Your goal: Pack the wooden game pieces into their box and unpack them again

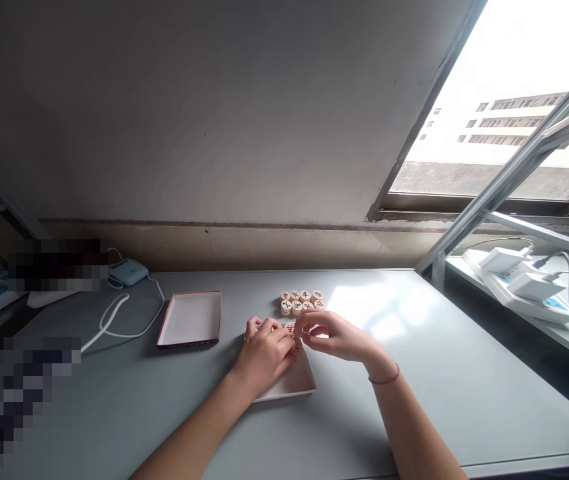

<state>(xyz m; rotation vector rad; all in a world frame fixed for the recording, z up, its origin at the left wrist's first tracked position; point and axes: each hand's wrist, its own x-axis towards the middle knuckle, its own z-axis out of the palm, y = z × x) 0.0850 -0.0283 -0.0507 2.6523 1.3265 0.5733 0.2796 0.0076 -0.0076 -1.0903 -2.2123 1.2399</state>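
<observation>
A shallow open box [292,385] lies before me, its far part under my hands. My left hand [265,353] reaches over its far left part with bent fingers; what lies beneath them is mostly hidden. By the far right corner, my right hand [332,333] pinches with thumb and fingers at a round wooden Chinese chess piece [289,327] with a red character. Part of another red-marked piece shows beside the left fingers. Just beyond the box, several Chinese chess pieces with dark characters [297,307] stand in two rows, some apparently stacked.
The box lid [192,319], pale inside, rests to the left on the grey table [364,427]. Further left are a white cable [114,313] and a light blue device [128,272]. Power strips with white adapters [534,285] sit at the right, behind a metal frame [499,177].
</observation>
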